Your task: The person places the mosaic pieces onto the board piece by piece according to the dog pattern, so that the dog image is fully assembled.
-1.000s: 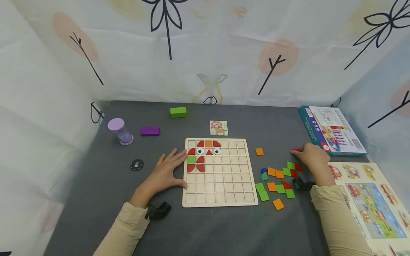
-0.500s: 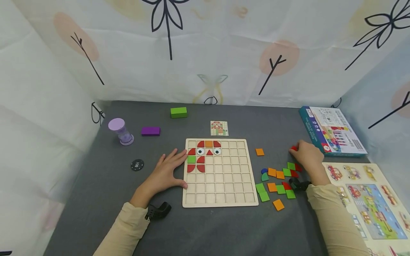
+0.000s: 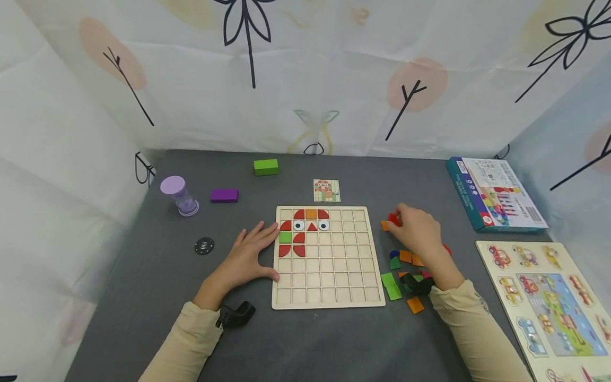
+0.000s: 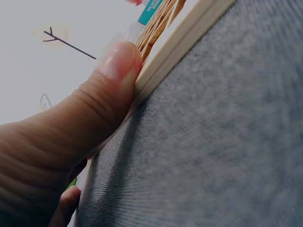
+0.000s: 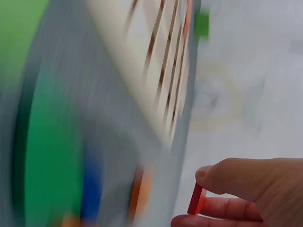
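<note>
A pale wooden grid board (image 3: 324, 276) lies on the grey table, with red, green, orange and eye-printed tiles in its upper left cells. My left hand (image 3: 245, 260) rests at the board's left edge, fingers spread. In the left wrist view the thumb (image 4: 118, 64) presses against the board's side. My right hand (image 3: 420, 231) pinches a small red tile (image 5: 197, 198) between thumb and fingers, to the right of the board. In the head view it hovers by an orange tile (image 3: 384, 226), partly covering it. The red tile's full shape is hidden by the fingers.
Several loose green, orange, blue and red tiles (image 3: 391, 286) lie right of the board, some under the right wrist. Behind the board is a small picture card (image 3: 326, 191). A box (image 3: 501, 196), picture board (image 3: 534, 260), hourglass (image 3: 181, 196), purple block (image 3: 224, 196) and green block (image 3: 265, 167) stand around.
My right hand has carried the red tile leftward, from beside the box toward the board. The left hand has stayed at the board's edge.
</note>
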Demonstrator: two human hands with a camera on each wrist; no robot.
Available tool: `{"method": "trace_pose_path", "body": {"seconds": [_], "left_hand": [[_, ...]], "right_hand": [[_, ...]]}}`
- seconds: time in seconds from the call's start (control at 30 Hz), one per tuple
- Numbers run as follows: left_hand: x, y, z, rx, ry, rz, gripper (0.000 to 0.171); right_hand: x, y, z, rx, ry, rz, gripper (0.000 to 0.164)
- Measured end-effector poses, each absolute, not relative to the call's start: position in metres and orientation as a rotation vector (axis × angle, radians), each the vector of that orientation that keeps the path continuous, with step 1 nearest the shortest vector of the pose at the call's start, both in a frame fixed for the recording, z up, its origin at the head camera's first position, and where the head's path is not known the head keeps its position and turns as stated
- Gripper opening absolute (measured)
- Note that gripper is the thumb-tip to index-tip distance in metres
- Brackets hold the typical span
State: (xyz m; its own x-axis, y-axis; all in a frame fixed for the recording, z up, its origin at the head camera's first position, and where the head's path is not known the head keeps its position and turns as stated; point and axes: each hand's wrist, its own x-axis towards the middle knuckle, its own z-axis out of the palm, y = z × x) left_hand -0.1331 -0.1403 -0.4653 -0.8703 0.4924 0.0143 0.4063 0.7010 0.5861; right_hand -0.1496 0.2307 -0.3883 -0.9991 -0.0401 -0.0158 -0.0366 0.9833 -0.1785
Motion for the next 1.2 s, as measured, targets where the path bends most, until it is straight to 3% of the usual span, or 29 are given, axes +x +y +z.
{"method": "trace_pose_path", "body": {"seconds": [0.23,0.5,1.0,1.2], "left_hand": [[-0.134,-0.138,-0.463,0.747,2.764,0.901,0.106],[-0.134,-0.136,-0.462,0.755,2.758,0.897,0.106],[-0.133,-0.139,-0.461,0.748,2.764,0.901,0.106],[-0.132,-0.14,-0.463,0.752,2.765,0.901,0.105]], "right_hand": [[-0.142,0.158,-0.396,-0.395,3.107,-0.29,0.022],[-0.147,0.119,-0.41,-0.533,3.061,-0.113,0.021],[-0.146,0.106,-0.414,-0.539,3.04,-0.096,0.026],[-0.14,0.121,-0.409,-0.5,3.054,-0.22,0.024]]}}
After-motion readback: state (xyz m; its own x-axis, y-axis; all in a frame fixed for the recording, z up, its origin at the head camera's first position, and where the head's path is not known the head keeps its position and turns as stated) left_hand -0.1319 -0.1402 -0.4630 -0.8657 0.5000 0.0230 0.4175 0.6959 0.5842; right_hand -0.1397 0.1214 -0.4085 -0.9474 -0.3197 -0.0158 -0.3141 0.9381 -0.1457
